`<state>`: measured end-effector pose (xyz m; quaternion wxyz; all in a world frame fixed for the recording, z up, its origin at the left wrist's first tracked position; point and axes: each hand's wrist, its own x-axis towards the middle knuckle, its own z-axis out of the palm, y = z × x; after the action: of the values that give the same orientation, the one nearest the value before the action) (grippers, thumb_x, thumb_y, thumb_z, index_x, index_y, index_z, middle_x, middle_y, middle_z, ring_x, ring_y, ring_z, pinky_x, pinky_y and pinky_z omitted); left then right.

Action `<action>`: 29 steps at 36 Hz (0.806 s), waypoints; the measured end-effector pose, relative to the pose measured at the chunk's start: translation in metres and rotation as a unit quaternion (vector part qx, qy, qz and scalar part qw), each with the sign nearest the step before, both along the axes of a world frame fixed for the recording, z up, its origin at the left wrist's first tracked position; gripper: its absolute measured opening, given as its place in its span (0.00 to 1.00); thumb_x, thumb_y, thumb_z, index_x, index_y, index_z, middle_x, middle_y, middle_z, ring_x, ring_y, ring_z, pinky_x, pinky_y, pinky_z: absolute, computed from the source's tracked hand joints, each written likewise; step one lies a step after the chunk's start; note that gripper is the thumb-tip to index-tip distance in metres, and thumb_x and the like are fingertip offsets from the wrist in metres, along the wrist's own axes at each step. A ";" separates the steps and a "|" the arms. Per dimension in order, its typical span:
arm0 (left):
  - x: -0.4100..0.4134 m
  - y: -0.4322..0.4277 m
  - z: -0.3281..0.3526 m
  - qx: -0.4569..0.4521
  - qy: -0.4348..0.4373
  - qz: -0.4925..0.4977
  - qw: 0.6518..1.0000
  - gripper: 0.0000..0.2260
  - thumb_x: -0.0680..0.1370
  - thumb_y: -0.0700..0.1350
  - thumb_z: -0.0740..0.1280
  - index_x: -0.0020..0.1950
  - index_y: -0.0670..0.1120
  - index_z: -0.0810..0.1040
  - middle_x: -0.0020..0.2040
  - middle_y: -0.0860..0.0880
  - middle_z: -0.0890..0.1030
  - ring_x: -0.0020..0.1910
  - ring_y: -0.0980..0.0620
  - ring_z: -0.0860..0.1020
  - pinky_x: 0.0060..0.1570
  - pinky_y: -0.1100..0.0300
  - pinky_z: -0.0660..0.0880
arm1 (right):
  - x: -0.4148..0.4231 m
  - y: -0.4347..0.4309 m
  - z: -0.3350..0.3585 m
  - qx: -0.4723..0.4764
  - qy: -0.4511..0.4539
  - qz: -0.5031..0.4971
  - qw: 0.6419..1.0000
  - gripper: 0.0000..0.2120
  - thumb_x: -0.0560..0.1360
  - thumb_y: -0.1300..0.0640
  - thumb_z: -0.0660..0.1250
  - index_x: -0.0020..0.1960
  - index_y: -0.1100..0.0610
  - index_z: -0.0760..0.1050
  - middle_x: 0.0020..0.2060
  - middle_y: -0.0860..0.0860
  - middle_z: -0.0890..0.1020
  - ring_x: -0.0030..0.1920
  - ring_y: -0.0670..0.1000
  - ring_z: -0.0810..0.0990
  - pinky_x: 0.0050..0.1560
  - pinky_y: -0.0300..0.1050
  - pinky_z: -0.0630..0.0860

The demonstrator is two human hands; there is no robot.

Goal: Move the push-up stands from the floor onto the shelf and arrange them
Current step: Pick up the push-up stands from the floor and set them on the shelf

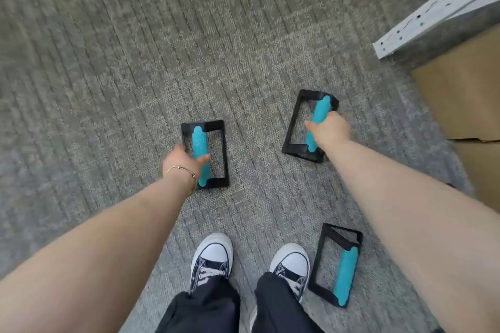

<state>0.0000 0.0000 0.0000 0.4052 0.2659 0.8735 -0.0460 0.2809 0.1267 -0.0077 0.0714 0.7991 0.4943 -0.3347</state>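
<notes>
Three push-up stands with black frames and teal grips are on the grey carpet. My left hand is wrapped around the teal grip of the left push-up stand. My right hand is closed around the grip of the right push-up stand, which sits tilted. A third push-up stand lies untouched beside my right shoe. The white perforated shelf upright shows at the top right; no shelf board is in view.
My two sneakers stand at the bottom middle. A brown cardboard box sits on the floor at the right, below the shelf upright. Grey carpet stretches to the left and ahead.
</notes>
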 end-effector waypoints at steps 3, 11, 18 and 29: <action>0.001 -0.001 -0.008 0.013 -0.014 0.028 0.999 0.31 0.72 0.59 0.71 0.69 0.44 0.70 0.59 0.43 0.80 0.54 0.40 0.79 0.53 0.46 0.78 | 0.000 0.002 -0.005 0.018 -0.019 -0.044 0.999 0.22 0.74 0.49 0.70 0.59 0.65 0.75 0.57 0.63 0.81 0.57 0.62 0.79 0.49 0.49 0.74; 0.006 -0.006 -0.022 0.069 -0.037 0.091 0.993 0.23 0.73 0.52 0.72 0.66 0.45 0.75 0.57 0.46 0.82 0.52 0.45 0.80 0.53 0.53 0.78 | 0.014 -0.008 -0.031 0.009 0.080 -0.141 0.987 0.18 0.75 0.51 0.69 0.57 0.64 0.78 0.52 0.60 0.82 0.48 0.59 0.80 0.43 0.46 0.73; 0.013 -0.005 -0.004 0.096 -0.061 0.089 0.989 0.21 0.72 0.50 0.74 0.63 0.45 0.77 0.55 0.49 0.82 0.45 0.51 0.78 0.50 0.58 0.76 | 0.017 -0.018 -0.014 0.018 0.127 -0.164 0.978 0.14 0.74 0.51 0.70 0.50 0.61 0.78 0.44 0.57 0.81 0.43 0.57 0.80 0.41 0.47 0.73; 0.057 0.012 0.171 0.099 -0.087 0.039 0.991 0.20 0.72 0.52 0.74 0.62 0.48 0.78 0.50 0.50 0.82 0.46 0.50 0.80 0.55 0.52 0.78 | 0.030 -0.079 0.169 -0.014 0.174 -0.207 0.963 0.14 0.74 0.53 0.71 0.55 0.61 0.78 0.45 0.55 0.81 0.45 0.56 0.80 0.47 0.49 0.77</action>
<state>0.0570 0.0118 0.1710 0.4528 0.2732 0.8450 0.0796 0.3106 0.0482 0.1609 -0.0754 0.8127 0.3179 -0.4825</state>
